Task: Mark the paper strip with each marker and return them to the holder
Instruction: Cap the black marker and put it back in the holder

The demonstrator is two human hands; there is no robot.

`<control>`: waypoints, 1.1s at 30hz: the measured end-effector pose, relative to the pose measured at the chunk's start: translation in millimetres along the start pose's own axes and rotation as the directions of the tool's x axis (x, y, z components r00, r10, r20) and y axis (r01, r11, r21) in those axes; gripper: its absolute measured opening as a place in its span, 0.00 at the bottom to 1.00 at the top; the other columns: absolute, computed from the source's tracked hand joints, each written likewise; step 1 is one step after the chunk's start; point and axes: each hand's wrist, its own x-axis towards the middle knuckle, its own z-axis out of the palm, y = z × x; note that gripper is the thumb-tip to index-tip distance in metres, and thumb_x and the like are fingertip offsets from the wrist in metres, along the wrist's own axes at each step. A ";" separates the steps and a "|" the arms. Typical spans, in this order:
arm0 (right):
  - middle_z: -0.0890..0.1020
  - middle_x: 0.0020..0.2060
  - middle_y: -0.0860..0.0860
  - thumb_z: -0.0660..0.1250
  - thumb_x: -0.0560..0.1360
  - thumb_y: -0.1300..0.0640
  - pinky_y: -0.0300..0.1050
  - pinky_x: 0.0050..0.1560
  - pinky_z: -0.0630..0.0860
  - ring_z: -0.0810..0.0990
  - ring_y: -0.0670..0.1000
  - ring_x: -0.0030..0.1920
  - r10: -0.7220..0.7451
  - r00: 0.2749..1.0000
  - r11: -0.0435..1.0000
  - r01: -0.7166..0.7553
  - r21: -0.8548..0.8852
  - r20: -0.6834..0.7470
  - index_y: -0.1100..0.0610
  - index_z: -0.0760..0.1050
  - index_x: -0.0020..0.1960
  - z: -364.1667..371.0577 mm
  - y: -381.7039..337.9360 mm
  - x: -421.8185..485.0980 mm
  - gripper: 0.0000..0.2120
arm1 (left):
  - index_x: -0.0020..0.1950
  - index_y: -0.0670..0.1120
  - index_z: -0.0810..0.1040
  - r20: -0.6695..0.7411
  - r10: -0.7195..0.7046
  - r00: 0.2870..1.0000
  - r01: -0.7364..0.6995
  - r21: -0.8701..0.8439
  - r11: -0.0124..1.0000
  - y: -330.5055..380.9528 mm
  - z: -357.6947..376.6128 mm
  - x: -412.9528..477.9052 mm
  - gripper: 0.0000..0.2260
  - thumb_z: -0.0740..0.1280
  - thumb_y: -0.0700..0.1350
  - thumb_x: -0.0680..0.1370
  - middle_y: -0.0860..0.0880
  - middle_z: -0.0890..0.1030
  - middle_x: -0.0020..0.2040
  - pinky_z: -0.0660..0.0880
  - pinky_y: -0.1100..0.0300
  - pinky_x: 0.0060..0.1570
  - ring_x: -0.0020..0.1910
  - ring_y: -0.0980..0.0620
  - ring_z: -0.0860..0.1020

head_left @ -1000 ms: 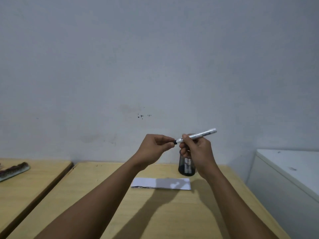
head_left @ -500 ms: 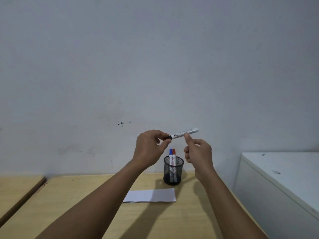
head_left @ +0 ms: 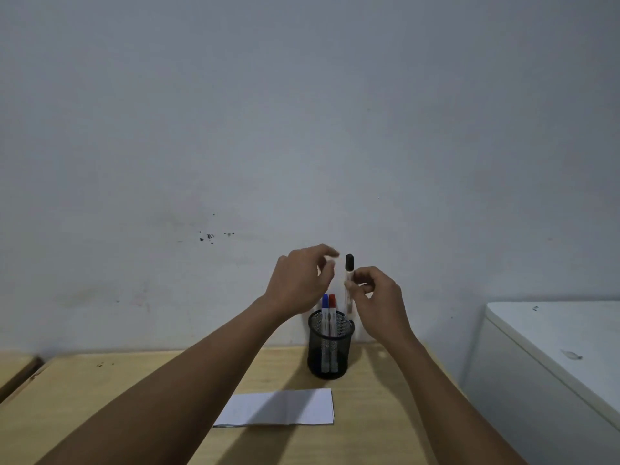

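Note:
A black-capped white marker [head_left: 349,266] stands upright, cap up, pinched in my right hand [head_left: 379,302] just above the black mesh holder [head_left: 331,345]. My left hand [head_left: 300,283] hovers beside the marker's cap with fingers apart, holding nothing. A blue-capped marker [head_left: 325,313] and a red-capped marker [head_left: 332,313] stand in the holder. The white paper strip [head_left: 278,407] lies flat on the wooden table [head_left: 100,404] in front of the holder.
A white cabinet [head_left: 553,357] stands to the right of the table. A second wooden table edge [head_left: 13,367] shows at the far left. The grey wall is right behind the holder.
The marker has turned from roughly level to upright over the holder. My left hand has let go of its capped end. My right hand now grips the barrel.

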 end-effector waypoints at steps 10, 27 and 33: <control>0.83 0.41 0.48 0.68 0.79 0.54 0.52 0.45 0.82 0.82 0.47 0.41 0.061 0.985 0.981 -0.029 -0.192 0.160 0.39 0.64 0.73 21.0 56.4 2.7 0.26 | 0.69 0.51 0.73 0.383 -0.120 0.916 0.049 0.189 0.981 -41.2 58.2 2.2 0.18 0.65 0.47 0.79 0.45 0.82 0.57 0.80 0.49 0.50 0.52 0.45 0.81; 0.76 0.59 0.52 0.55 0.82 0.54 0.58 0.57 0.77 0.76 0.55 0.60 0.059 0.963 0.886 0.071 -0.459 0.264 0.45 0.68 0.73 26.1 61.0 6.1 0.20 | 0.51 0.49 0.81 0.144 -0.067 0.987 0.068 -0.006 0.998 -49.2 64.5 -4.0 0.05 0.70 0.48 0.77 0.51 0.80 0.48 0.76 0.57 0.44 0.46 0.52 0.78; 0.75 0.59 0.50 0.56 0.82 0.57 0.53 0.57 0.78 0.77 0.51 0.58 0.020 0.981 0.924 0.057 -0.377 0.195 0.46 0.67 0.75 14.7 39.8 1.6 0.22 | 0.54 0.47 0.80 0.158 -0.119 0.980 0.148 -0.183 0.972 -41.8 51.9 -9.2 0.06 0.70 0.45 0.77 0.55 0.84 0.45 0.79 0.56 0.47 0.42 0.57 0.80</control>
